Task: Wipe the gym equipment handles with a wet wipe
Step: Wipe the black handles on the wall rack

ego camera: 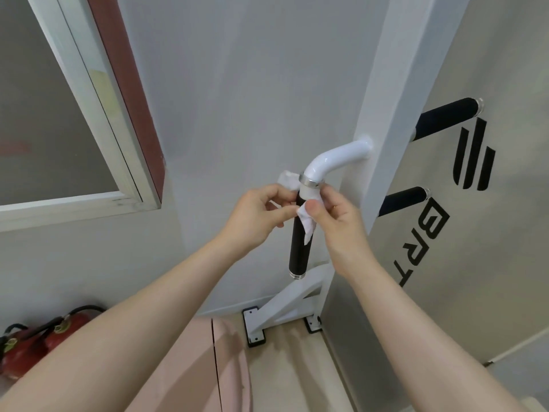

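Note:
A black foam handle (299,248) hangs down from a bent white tube (332,159) fixed to the machine's white upright. A white wet wipe (307,226) is wrapped around the top of the grip just under the chrome ring (310,182). My left hand (258,215) pinches the wipe's left end, which sticks up behind the handle. My right hand (335,218) pinches the other end in front, thumb pressed on it. A loose tail of the wipe hangs down over the grip.
Two more black handles (445,118) (404,200) stick out from the upright at the right, before a grey panel with black lettering. A window frame (98,120) is at the left. Red fire extinguishers (32,343) lie at the lower left. The machine's white base bracket (285,310) stands on the floor.

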`<action>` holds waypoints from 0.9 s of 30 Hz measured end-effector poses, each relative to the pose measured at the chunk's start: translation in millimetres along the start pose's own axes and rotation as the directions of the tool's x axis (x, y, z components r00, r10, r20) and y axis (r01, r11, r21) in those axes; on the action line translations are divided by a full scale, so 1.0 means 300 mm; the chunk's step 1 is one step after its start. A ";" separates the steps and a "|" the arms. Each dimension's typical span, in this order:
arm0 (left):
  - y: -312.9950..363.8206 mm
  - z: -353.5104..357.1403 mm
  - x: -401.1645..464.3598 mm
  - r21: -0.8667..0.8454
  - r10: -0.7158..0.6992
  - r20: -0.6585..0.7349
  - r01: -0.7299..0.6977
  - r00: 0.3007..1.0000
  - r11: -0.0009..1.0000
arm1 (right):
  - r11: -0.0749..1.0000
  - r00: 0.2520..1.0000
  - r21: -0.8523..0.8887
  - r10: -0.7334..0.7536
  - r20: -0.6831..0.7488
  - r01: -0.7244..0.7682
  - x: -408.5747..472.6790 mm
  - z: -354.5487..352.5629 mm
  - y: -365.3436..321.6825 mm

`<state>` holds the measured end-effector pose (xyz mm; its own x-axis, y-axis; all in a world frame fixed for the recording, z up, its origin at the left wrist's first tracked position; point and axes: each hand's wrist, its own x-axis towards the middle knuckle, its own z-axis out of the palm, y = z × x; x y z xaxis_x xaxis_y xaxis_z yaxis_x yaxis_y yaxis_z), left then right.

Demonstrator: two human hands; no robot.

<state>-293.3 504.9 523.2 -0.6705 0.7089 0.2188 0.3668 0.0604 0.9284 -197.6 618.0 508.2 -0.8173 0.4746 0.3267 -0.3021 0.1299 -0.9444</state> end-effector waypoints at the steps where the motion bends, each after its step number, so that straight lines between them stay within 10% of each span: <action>1: -0.003 -0.002 0.002 -0.010 0.003 0.004 -0.003 1.000 1.000 | 0.999 1.000 -0.033 0.028 -0.001 -0.028 -0.011 0.008 0.031; 5: -0.006 -0.012 0.017 0.037 0.022 0.002 -0.022 1.000 0.999 | 0.957 0.973 -0.198 0.224 0.050 -0.210 -0.056 0.006 0.145; 11: -0.006 -0.013 0.026 0.066 0.040 0.029 -0.042 0.999 0.997 | 0.996 0.998 -0.076 0.053 -0.042 -0.056 0.028 0.005 0.080; 16: -0.007 -0.015 0.029 0.105 0.035 0.012 -0.037 0.999 0.994 | 0.853 0.955 -0.461 0.294 0.035 -0.246 -0.078 -0.017 0.225; 22: -0.011 -0.014 0.032 0.041 0.016 0.031 -0.018 0.999 0.999 | 0.995 0.999 -0.091 0.037 -0.036 -0.040 0.004 -0.003 0.128; 27: -0.003 -0.026 0.040 0.064 0.003 0.078 -0.008 0.997 0.998 | 0.832 0.948 -0.483 0.319 0.012 -0.274 -0.084 -0.007 0.270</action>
<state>-306.7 507.9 527.3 -0.6168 0.7620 0.1973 0.4126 0.0996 0.9055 -200.5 618.4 423.5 -0.8767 0.4810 0.0089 0.2094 0.3982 -0.8931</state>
